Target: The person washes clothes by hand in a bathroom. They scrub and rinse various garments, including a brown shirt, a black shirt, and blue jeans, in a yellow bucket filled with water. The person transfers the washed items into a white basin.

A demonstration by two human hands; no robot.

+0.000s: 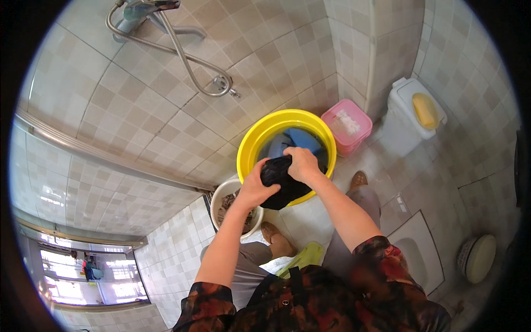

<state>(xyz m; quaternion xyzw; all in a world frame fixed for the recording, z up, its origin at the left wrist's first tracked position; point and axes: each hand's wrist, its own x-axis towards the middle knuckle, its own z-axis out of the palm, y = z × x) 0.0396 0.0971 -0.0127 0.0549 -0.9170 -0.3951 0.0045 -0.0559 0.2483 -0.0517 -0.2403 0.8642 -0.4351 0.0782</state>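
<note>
A dark, wet-looking piece of cloth (286, 186) hangs bunched between my two hands, over the near rim of a yellow plastic basin (249, 145). My left hand (256, 187) grips its left side, thumb towards the right. At its upper right side, my right hand (302, 165) has its fingers closed on the fabric. Inside the basin, blue cloth (303, 139) lies in water behind my hands. A white bucket (215, 207) with brownish cloth (228, 201) in it stands at the basin's lower left, partly hidden by my left forearm.
Right of the basin stands a pink lidded container (352, 122); farther right, a white bin (404, 112) carries a yellow object. A shower hose (182, 54) hangs on the tiled wall. A squat toilet (410, 253) and a round lidded container (481, 259) are at the lower right. Between my legs is a green stool (309, 255).
</note>
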